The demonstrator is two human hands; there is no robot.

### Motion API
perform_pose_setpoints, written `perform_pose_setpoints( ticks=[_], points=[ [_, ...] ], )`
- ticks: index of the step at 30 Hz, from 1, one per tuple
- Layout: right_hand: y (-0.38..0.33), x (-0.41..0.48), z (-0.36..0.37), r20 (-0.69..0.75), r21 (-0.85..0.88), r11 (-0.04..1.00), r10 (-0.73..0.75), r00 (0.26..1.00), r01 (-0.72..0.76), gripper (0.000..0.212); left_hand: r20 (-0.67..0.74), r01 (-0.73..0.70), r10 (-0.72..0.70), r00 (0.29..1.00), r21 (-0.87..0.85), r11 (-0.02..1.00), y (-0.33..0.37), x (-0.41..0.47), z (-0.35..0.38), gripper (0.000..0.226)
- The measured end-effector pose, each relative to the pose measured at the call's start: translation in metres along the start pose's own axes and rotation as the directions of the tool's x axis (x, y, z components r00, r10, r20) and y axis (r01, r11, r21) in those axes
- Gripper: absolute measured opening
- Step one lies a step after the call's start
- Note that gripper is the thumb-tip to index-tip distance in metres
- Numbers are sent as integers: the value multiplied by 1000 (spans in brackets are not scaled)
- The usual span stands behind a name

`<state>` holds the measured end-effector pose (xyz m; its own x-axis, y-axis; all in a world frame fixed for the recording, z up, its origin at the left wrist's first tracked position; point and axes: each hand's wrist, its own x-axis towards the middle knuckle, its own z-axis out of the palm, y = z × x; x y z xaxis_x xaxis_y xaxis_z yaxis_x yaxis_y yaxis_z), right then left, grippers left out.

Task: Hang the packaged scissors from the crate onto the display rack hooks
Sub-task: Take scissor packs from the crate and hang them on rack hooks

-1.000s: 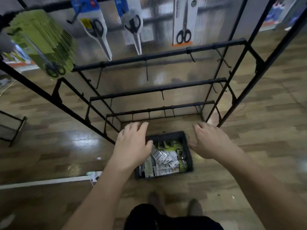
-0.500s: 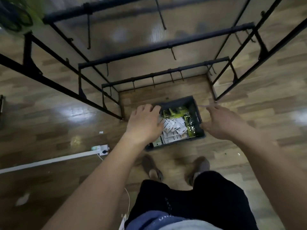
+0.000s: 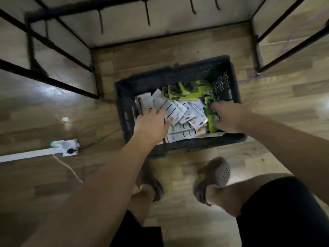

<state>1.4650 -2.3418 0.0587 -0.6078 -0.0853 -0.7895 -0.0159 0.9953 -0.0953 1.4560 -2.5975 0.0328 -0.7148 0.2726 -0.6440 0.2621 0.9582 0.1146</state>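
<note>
**Two bare hands reach into a crate of packaged scissors**

The left fingers (image 3: 154, 111) lie fairly straight and released, their tips resting on the white packs (image 3: 178, 111) at the left of the pile. The right fingers (image 3: 214, 106) are curled over the upper edge of a green pack (image 3: 212, 122), grasping it, though motion blur softens the detail. That pack stands tilted near the right wall. The left hand (image 3: 151, 123) and the right hand (image 3: 227, 116) are both inside the crate (image 3: 229, 81), a dark plastic one with perforated walls. All the scissors in view lie in it: white packs overlap loosely across the middle and front, and more green packs (image 3: 188, 90) lie at the back. The crate stands on the wooden floor (image 3: 284, 97), just in front of the foot of the black metal rack (image 3: 58, 82). A low bar of the rack crosses the top of the view, with hooks (image 3: 147, 15) along it. Nearer the viewer, two grey shoes (image 3: 219, 173) stand just behind the crate. To the left, a white power strip (image 3: 67, 147) lies on the floor, well apart from the crate
</note>
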Motion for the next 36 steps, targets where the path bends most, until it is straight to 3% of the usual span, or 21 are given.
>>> perform_pose_setpoints(
  ticks=[4,6,10,13,15,20,22,24,26,28,30,33,36],
  points=[
    [0,139,67,31,152,986,-79,996,73,53,75,1,-2,997,13,1000,-4,110,93,59],
    [-8,197,90,-23,248,967,-49,999,53,48,109,10,-13,994,24,1000,-1,152,133,73],
    [-20,278,120,-113,277,957,-61,992,90,40,86,-5,-4,996,105,994,9,199,195,110],
    [-17,308,127,-182,336,930,-90,979,148,27,29,-6,3,1000,122,992,12,210,215,115],
    [-12,310,125,-146,414,897,-105,984,157,19,-12,-33,34,999,100,994,10,207,213,101],
    [8,252,88,-30,641,750,-185,982,161,42,1,-172,172,985,-29,985,6,170,167,53],
    [16,211,64,-6,635,756,-204,979,161,27,-53,-173,167,985,-139,975,6,144,137,26],
    [26,166,39,-11,636,757,-187,982,151,20,-124,-143,110,986,-305,942,3,113,102,13],
    [35,117,15,-2,705,700,-161,987,116,18,-199,-120,17,980,-523,844,1,77,67,16],
    [41,63,-9,21,782,618,-167,986,88,20,-212,-102,-74,974,-709,698,7,36,27,21],
    [46,2,-36,-30,833,541,-161,986,114,19,-222,-126,-124,967,-841,526,20,-10,-20,13],
    [45,-104,-85,-136,923,350,-98,986,162,26,-158,-101,-172,972,-949,299,42,-85,-99,6],
    [33,-216,-146,-278,933,252,60,959,255,22,-179,-156,-245,953,-981,111,64,-164,-188,16]
  ],
)
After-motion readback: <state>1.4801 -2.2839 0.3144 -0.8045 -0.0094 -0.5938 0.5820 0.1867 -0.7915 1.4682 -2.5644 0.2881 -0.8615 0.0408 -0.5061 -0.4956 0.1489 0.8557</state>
